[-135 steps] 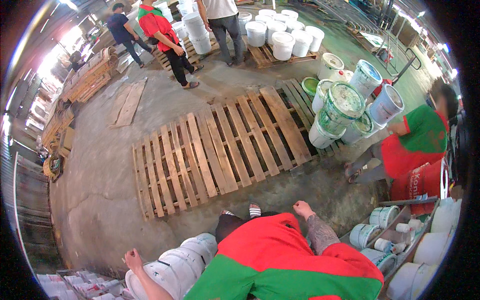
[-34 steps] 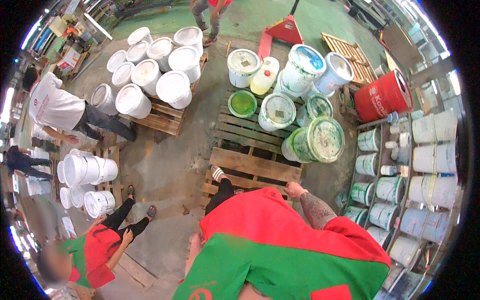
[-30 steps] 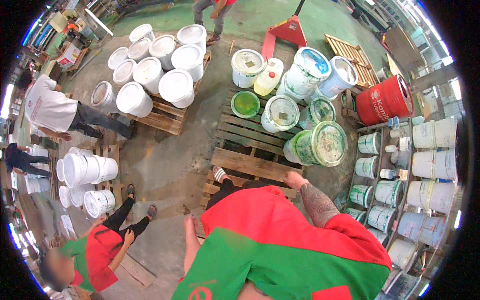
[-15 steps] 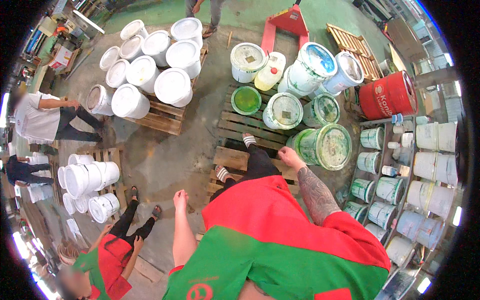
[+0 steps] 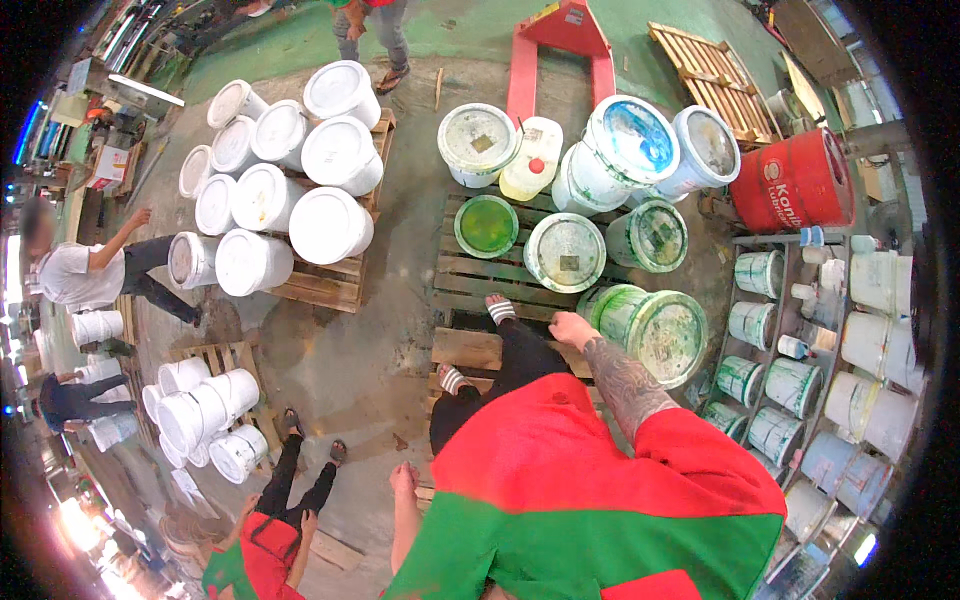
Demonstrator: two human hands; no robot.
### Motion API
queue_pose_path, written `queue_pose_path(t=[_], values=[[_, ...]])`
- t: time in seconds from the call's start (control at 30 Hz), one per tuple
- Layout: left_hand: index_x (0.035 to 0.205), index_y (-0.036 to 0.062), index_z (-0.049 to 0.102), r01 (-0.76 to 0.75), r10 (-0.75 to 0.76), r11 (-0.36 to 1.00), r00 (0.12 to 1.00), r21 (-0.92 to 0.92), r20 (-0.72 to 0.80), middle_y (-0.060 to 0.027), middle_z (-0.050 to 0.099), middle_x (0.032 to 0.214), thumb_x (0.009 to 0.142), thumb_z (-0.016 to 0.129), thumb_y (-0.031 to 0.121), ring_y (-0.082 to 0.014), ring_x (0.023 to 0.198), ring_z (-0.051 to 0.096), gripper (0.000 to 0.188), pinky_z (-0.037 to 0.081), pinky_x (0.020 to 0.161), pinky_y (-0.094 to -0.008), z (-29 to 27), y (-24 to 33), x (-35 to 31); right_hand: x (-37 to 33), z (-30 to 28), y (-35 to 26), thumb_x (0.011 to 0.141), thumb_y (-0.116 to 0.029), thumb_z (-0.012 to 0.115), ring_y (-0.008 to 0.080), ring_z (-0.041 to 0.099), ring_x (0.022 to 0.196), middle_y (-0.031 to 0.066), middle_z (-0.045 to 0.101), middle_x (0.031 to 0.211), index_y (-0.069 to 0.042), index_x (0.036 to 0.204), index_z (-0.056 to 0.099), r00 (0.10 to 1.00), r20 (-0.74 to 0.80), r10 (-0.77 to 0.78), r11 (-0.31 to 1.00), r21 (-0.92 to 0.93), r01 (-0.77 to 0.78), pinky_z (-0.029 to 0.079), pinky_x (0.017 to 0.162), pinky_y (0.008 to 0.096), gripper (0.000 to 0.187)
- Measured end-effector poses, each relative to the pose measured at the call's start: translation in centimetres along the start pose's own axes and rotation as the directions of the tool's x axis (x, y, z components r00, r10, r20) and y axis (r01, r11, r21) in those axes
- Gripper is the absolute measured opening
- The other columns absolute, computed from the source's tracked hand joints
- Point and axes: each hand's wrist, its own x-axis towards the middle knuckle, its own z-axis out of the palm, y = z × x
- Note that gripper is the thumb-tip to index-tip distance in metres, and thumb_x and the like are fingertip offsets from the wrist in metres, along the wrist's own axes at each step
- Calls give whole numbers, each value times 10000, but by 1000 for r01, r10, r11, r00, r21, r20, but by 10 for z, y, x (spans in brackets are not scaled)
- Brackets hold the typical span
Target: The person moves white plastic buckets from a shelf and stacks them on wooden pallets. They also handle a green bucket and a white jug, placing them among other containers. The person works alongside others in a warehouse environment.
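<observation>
My right hand (image 5: 571,329), its fingers curled in, hangs beside a large green-stained bucket (image 5: 668,338) with a lid; nothing shows in it, and whether it touches the bucket I cannot tell. Low in the middle, my left hand (image 5: 404,479) is loosely closed over the concrete floor, with no object visible in it. My sandalled feet are at a wooden pallet (image 5: 465,348). On that pallet stand a tub of green liquid (image 5: 486,226), a white lidded bucket (image 5: 564,252), a dark-topped green-stained bucket (image 5: 655,236) and a yellowish jug (image 5: 531,160) with a red cap.
Behind the pallet is a red pallet jack (image 5: 563,30). A red drum (image 5: 793,183) and a shelf rack (image 5: 786,300) of buckets line the right. White buckets (image 5: 331,224) crowd a pallet at left. Co-workers stand at far left, lower left and the top.
My view has shifted; the pallets sit lower in it. My left arm has dropped lower and shows less. The person at left has raised a forearm. My right hand stays beside the large bucket.
</observation>
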Motion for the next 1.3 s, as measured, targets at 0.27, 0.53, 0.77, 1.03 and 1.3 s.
queue_pose_path(t=[0.27, 0.53, 0.77, 1.03, 1.3], values=[[1090, 13, 648, -302, 306, 944, 952, 132, -6, -49, 670, 941, 973, 614, 240, -126, 869, 618, 258, 508, 786, -269, 103, 130, 38, 203, -14, -55, 885, -268, 529, 425, 656, 980, 267, 686, 1008, -4, 988, 685, 996, 91, 16, 996, 91, -25, 518, 861, 504, 323], [1078, 6, 651, -178, 373, 689, 918, 702, -133, -107, 689, 992, 966, 603, 199, -205, 931, 643, 229, 516, 833, -357, 147, 43, 220, 497, 178, 87, 903, -303, 592, 393, 681, 859, 235, 687, 914, 31, 1008, 580, 983, -75, 167, 986, 40, -164, 536, 774, 475, 351], [977, -5, 650, 107, -110, 994, 972, -24, -210, -143, 684, 884, 882, 657, 215, -200, 733, 629, 240, 522, 691, -379, 120, -89, 346, 628, 287, 163, 970, -324, 556, 246, 645, 692, 122, 628, 891, -33, 1155, 466, 845, 189, 501, 565, 669, -484, 514, 577, 431, 356], [910, 11, 659, 95, -42, 961, 978, 258, -204, -129, 679, 809, 868, 659, 226, -187, 703, 613, 219, 512, 650, -378, 145, -107, 356, 672, 343, 151, 924, -246, 635, 274, 681, 642, 196, 663, 892, 86, 1175, 387, 769, -58, 637, 448, 840, -307, 552, 543, 384, 484], [838, -2, 664, 196, -114, 938, 954, 285, -278, -118, 663, 706, 866, 646, 230, -198, 691, 610, 234, 497, 640, -382, 133, -73, 274, 466, 225, 36, 797, -405, 677, 410, 697, 830, 307, 680, 965, 83, 970, 640, 854, -229, 468, 840, 414, -350, 558, 765, 481, 519]])
